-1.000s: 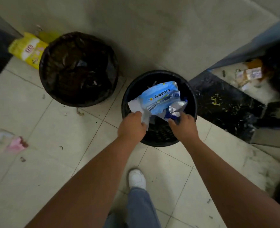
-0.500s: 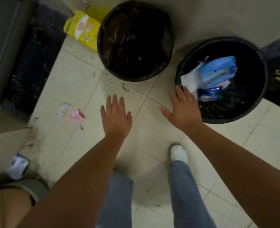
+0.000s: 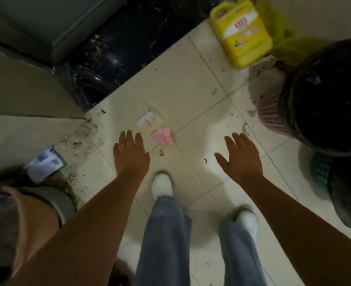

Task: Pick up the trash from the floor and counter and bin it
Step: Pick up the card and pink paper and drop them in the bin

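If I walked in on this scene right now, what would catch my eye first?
Probably the bright yellow jug standing at the top right, beside the black-lined bin. Next, the pink scrap and pale wrapper lying on the floor tiles just ahead of the open, empty left hand and right hand.

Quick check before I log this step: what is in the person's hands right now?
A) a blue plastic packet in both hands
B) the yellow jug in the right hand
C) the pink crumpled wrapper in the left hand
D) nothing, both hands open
D: the left hand and right hand are spread open above the pale tiled floor; the pink crumpled wrapper lies untouched on it.
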